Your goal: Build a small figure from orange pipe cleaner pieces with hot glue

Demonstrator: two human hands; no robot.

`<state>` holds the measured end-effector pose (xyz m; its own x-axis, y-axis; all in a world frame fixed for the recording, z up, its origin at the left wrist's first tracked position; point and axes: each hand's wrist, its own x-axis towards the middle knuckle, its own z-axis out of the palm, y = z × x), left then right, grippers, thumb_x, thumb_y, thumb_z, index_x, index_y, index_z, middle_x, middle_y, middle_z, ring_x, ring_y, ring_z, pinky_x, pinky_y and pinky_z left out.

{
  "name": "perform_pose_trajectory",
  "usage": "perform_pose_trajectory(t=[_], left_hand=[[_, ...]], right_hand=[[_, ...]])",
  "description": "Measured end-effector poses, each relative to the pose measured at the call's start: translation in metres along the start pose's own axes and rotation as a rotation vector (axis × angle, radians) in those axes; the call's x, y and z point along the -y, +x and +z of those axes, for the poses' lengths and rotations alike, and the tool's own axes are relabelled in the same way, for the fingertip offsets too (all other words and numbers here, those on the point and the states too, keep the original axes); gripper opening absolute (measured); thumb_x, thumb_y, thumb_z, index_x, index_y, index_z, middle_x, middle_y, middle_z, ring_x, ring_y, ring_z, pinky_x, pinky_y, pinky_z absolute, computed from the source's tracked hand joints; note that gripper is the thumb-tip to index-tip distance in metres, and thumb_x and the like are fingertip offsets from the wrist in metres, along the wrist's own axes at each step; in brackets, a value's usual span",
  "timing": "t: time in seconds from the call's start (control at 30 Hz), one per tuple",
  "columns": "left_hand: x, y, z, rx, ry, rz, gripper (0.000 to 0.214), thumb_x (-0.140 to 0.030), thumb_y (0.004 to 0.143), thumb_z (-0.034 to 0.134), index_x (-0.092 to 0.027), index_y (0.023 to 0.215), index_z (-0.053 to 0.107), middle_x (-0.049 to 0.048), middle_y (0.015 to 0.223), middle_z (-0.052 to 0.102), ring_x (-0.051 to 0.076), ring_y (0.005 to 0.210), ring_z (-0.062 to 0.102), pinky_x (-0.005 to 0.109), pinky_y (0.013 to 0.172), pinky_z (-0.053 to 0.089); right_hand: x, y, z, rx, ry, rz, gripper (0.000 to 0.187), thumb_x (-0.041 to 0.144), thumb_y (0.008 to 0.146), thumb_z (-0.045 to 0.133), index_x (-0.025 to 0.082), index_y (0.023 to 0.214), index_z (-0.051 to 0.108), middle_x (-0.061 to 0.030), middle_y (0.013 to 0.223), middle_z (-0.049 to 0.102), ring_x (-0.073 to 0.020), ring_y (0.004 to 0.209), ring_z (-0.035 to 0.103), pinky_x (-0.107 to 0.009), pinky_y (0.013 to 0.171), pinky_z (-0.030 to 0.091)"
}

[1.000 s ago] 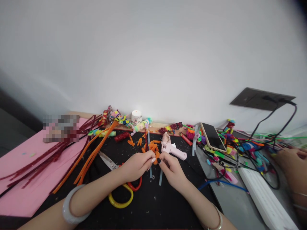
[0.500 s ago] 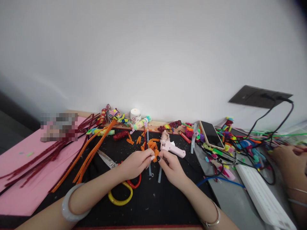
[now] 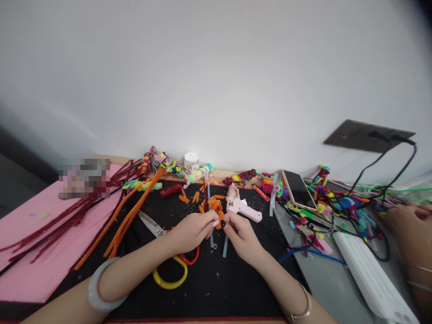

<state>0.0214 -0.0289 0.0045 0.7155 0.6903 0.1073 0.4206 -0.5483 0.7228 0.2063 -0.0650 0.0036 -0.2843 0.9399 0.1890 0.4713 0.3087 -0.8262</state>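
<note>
From where I stand, I see a pink sheet [image 3: 30, 270] far to the left of the grip, with dark red fuzzy sticks [image 3: 69, 220] lying across it. Closer in are long orange fuzzy sticks [image 3: 130, 219]. Next come the scissors [image 3: 156, 231], just left of the grip, with the left arm [image 3: 145, 265] hiding their middle. The left hand [image 3: 192, 230] has its fingers pinched tight on a small orange fuzzy piece [image 3: 219, 220], which sits right between the two hands. The right hand [image 3: 243, 238] pinches that piece from the other side. Little orange bits [image 3: 215, 204] lie just past the grip. A pink glue gun [image 3: 245, 210] rests behind the right hand. Further right are a phone [image 3: 299, 190], a white power strip [image 3: 369, 272] and, well away, another person's hand [image 3: 403, 225].
</note>
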Motion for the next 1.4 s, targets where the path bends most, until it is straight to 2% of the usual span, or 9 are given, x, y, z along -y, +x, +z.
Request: perform_pose_trajectory(t=[0.6, 0.9, 1.13, 1.4], left_hand=[[-0.0001, -0.0018, 0.0002, -0.003, 0.012, 0.007, 0.019, -0.023, 0.095, 0.03, -0.021, 0.082, 0.043, -0.005, 0.063, 0.05, 0.012, 0.059, 0.051, 0.022, 0.061, 0.036], [-0.0021, -0.0004, -0.0023, -0.04, -0.08, -0.035, 0.021, -0.026, 0.096, 0.03, -0.02, 0.082, 0.044, -0.0052, 0.062, 0.051, 0.012, 0.058, 0.05, 0.022, 0.061, 0.036], [-0.0049, 0.0004, -0.0047, -0.081, -0.165, -0.057, 0.022, -0.028, 0.096, 0.031, -0.019, 0.084, 0.047, -0.0051, 0.061, 0.051, 0.011, 0.057, 0.05, 0.022, 0.06, 0.037], [-0.0042, -0.0004, -0.0046, -0.073, -0.163, -0.042, 0.019, -0.025, 0.094, 0.033, -0.019, 0.083, 0.047, -0.0052, 0.061, 0.051, 0.011, 0.057, 0.049, 0.022, 0.06, 0.037]], right_hand=[[-0.0003, 0.0014, 0.0002, 0.014, 0.01, 0.004, 0.016, 0.019, 0.088, 0.042, 0.019, 0.072, 0.045, 0.0042, 0.064, 0.039, -0.0107, 0.058, 0.035, -0.023, 0.054, 0.029], [-0.0018, 0.0, -0.0013, -0.003, 0.025, -0.007, 0.016, 0.021, 0.089, 0.042, 0.019, 0.074, 0.047, 0.0039, 0.064, 0.04, -0.0108, 0.058, 0.036, -0.023, 0.054, 0.03], [0.0022, 0.0001, -0.0021, 0.071, 0.033, -0.025, 0.015, 0.019, 0.089, 0.042, 0.018, 0.077, 0.051, 0.0024, 0.069, 0.046, -0.0112, 0.061, 0.041, -0.023, 0.057, 0.034], [0.0031, 0.0005, -0.0017, 0.083, 0.016, -0.019, 0.013, 0.016, 0.087, 0.043, 0.018, 0.077, 0.052, 0.0032, 0.067, 0.045, -0.0108, 0.06, 0.041, -0.023, 0.056, 0.033]])
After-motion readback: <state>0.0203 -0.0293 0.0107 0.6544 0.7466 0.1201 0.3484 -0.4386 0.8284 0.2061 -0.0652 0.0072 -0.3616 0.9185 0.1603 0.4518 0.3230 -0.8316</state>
